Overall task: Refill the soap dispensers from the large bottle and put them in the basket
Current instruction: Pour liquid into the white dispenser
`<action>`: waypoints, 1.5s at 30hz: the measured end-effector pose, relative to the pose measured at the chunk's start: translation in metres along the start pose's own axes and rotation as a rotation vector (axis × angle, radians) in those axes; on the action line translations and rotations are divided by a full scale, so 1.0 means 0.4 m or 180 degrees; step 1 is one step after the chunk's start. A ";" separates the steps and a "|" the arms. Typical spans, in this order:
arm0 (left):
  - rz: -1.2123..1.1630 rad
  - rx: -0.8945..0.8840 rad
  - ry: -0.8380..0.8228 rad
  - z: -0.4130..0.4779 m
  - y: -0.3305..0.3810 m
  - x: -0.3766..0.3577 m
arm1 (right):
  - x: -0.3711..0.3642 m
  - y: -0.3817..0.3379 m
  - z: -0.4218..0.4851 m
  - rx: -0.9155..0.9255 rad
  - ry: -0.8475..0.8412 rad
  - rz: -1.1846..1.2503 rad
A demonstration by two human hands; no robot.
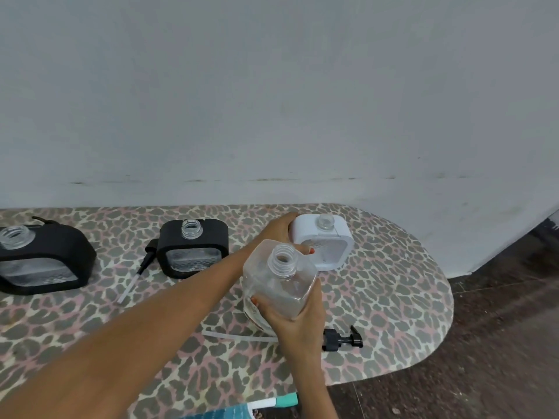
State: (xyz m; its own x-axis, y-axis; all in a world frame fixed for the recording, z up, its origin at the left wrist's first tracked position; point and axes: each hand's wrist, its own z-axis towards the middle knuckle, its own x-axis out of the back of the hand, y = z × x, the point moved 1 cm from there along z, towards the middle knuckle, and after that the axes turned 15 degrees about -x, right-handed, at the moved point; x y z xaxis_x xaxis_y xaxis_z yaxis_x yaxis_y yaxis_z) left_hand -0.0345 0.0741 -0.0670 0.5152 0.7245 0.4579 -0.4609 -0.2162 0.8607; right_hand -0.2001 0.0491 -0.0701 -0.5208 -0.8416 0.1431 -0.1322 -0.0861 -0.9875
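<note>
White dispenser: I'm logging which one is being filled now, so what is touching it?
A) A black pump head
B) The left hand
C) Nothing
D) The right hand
B: the left hand grips the white dispenser at its side, while the right hand holds the large bottle.

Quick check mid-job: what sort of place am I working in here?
Probably a home utility corner: a leopard-print board with a rounded end, set against a plain scuffed wall, over dark floor.

Leopard-print board [393,282], perhaps for ironing, carries two black dispensers [45,252] [208,237], one white dispenser [341,234], two pumps [341,340] [145,261]
</note>
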 end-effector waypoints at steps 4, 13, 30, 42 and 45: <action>-0.0175 -0.0180 0.0394 -0.008 0.061 0.057 | 0.004 0.007 -0.002 0.0037 -0.0098 -0.0036; -0.0346 -0.0347 0.0914 -0.063 0.177 0.245 | 0.003 -0.016 -0.012 0.0034 -0.0082 0.0001; -0.0151 -0.0297 0.1552 -0.459 0.211 0.513 | -0.009 -0.013 -0.019 0.0172 0.0148 -0.0479; -0.0202 -0.0012 0.1656 -0.734 0.121 0.519 | -0.051 -0.096 -0.072 0.0734 0.0140 -0.0798; -0.0148 0.0004 0.1706 -0.771 0.104 0.513 | -0.068 -0.139 -0.092 0.0955 0.0192 -0.0868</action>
State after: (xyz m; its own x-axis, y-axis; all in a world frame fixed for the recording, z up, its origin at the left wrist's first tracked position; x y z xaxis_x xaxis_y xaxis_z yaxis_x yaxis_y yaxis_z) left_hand -0.1710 0.4157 -0.0058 0.0939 0.9658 0.2419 -0.4454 -0.1765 0.8778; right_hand -0.2095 0.0961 -0.0166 -0.5504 -0.7343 0.3972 -0.0251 -0.4610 -0.8870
